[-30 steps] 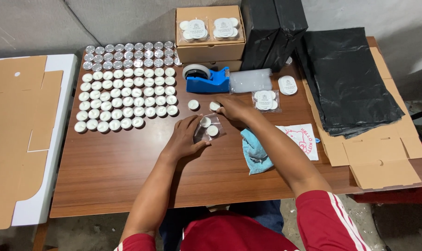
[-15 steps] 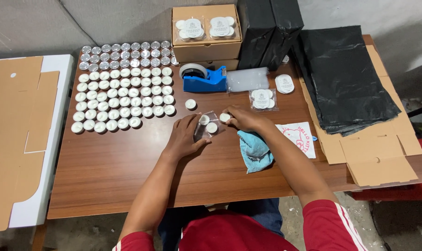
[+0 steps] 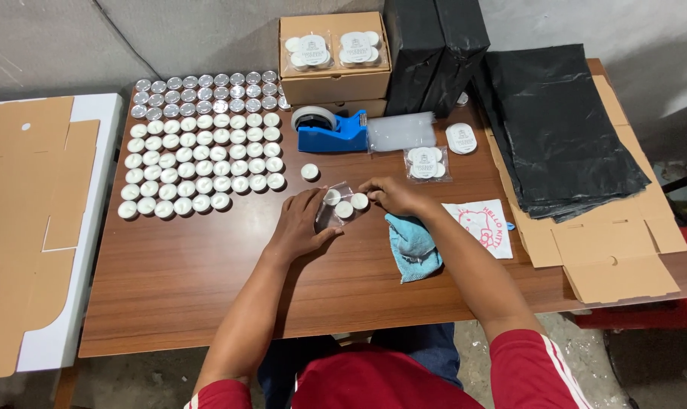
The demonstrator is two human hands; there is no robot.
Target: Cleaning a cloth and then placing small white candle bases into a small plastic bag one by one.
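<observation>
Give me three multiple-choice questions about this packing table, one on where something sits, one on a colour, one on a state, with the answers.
1. Where is the tape dispenser?
A. Just in front of the cardboard box
B. On the black bags
C. On the floor

2. What colour is the cloth under the right forearm?
A. Red
B. Light blue
C. Yellow

3. What is the left hand doing?
A. Resting flat, away from everything
B. Lifting the cardboard box
C. Holding a small clear bag on the table

Answers:
1 A: the dispenser stands on the wood right before the box.
2 B: the crumpled cloth is pale blue.
3 C: its fingers pinch the clear bag, while the right hand holds a white candle at the bag's mouth.
</observation>
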